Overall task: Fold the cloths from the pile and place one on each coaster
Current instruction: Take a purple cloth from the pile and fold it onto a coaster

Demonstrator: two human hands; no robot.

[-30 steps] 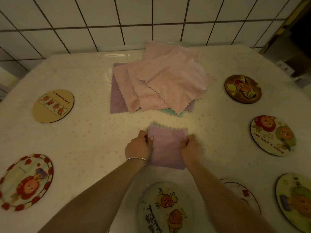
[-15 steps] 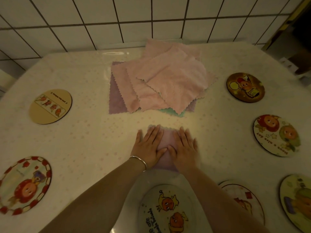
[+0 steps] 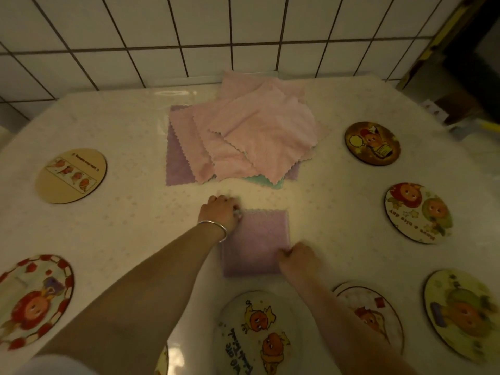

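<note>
Printed coasters seen bare at near edge, none yet covered; nearest coaster (image 3: 257,334) lettered, writing inverted, not legible. Lilac folded cloth (image 3: 257,242) held flat on table (image 3: 121,226) just beyond it: far-left corner pinched by left hand (image 3: 220,212), near-right corner gripped by right hand (image 3: 299,259). First cloth judged folded, not placed. "Have a nice day" read on right coaster (image 3: 418,212). Unfolded pile (image 3: 243,139) left by tiled wall (image 3: 243,36).

Folded cloth (image 3: 255,242) sits on the surface (image 3: 130,220) right in front of me, pile (image 3: 243,139) behind it by the wall (image 3: 243,31). Coasters ring it: two left (image 3: 71,175) (image 3: 33,301), three right (image 3: 372,143) (image 3: 418,212) (image 3: 460,318), two nearest me (image 3: 257,334) (image 3: 376,309).
</note>
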